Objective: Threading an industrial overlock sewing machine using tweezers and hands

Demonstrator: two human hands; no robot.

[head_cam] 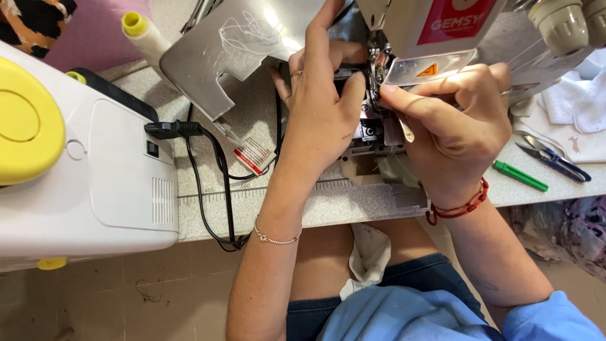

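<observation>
Head view: the speckled bench [252, 120] carries a white machine with a yellow disc [95, 164] at the left and, at the top, a sewing machine [442, 31] with its metal cover plate [233, 50] swung open. A black cable [208, 183] runs across the bench from the white machine. The left hand [322, 107] rests against the sewing machine's needle area [372, 95], fingers curled on the mechanism; whether its grip pinches anything I cannot tell. The right hand [454, 120] meets it there, thumb and forefinger pressed together, seemingly on thread too fine to see. Right of it lie snips [552, 158] and a green tool [519, 175].
</observation>
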